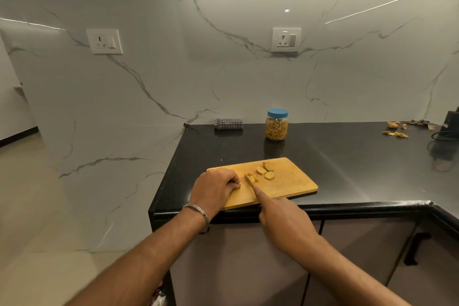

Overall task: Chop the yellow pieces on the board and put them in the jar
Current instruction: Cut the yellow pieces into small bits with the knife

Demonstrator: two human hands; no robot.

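Left hand (215,187) sits curled on the near-left part of the wooden chopping board (293,181), fingers tucked under and pinching a small yellow bit at the fingertips, knuckles up, a metal bangle (198,213) round the wrist. Right hand (283,218) is closed around a knife (249,179), index finger stretched straight along the spine of the blade, the tip of it down on the board among the cut pieces. The handle is swallowed by the palm, so the grip itself is hard to read, and only a short stretch of blade shows past the fingertip.

Yellow pieces (264,171) lie in a loose cluster near the middle of the board: a few flat slices toward the far edge, smaller strips right beside the blade. What the left fingers cover beyond that one bit, I cannot tell.

The jar (277,125) stands well behind the board on the black countertop (347,156), blue lid on, filled most of the way with yellow strips. Left of it, against the marble wall, a folded checked cloth (228,124). Far right, a scatter of peelings (397,129) lies on the counter, and a dark appliance (450,123) with a cord is cut off by the frame edge, too little of it showing to name. The board's near edge hangs just at the counter lip, partly masked by both wrists
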